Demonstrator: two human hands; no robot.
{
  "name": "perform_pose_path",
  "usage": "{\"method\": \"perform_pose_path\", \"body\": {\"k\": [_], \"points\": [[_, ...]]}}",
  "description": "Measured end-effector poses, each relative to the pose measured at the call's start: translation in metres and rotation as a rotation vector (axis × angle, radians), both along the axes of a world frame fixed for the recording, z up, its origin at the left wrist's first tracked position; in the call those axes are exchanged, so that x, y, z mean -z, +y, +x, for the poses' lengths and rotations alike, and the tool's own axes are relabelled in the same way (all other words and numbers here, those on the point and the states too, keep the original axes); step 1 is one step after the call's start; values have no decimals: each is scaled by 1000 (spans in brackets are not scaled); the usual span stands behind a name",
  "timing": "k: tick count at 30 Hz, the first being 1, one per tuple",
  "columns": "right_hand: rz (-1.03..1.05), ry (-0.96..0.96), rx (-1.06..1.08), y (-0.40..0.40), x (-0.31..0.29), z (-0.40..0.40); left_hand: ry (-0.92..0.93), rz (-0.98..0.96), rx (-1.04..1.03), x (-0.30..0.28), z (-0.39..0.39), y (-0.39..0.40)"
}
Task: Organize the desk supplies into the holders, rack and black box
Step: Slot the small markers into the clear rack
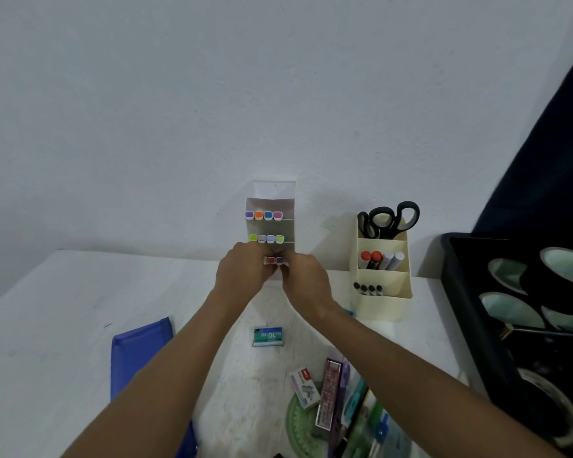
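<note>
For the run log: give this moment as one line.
both hands | holding markers | white tiered rack's bottom tier | upper tiers filled

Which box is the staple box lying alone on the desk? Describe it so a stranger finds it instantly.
Start at the white marker rack against the wall, where both hands meet. Come straight toward the camera across the white desk, between the two forearms. The small teal staple box lies there alone, marked with a large 10, unlike the pale box in the pile to its right.
</note>
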State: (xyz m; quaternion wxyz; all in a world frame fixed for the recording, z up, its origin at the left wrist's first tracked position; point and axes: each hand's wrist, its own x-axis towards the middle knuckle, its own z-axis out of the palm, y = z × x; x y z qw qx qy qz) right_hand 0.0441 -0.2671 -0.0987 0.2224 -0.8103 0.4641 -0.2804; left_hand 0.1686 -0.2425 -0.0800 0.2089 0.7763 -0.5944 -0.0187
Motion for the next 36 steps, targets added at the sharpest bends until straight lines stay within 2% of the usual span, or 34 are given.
{"method": "perform_pose_path", "body": {"k": [9,13,15,19,22,25,30,36], "points": [[-47,91,-2,0,0,1,30,-24,-15,8,-4,2],[-4,122,-99,3,-7,-6,31,48,11,8,-11,12],[-12,79,-162,11,-12,-16,5,0,20,8,-17,23],[-64,54,-290,37,-27,-49,73,-105,14,10,-37,56],[-42,215,-387,54,-41,-88,119,-93,34,23,-47,73],[67,431,-494,68,-54,-136,135,-42,94,45,-52,86],[212,792,-463,89,-55,-198,122,-23,117,73,-47,90],[258,1044,-438,100,-44,-230,97,18,127,85,-49,90]]}}
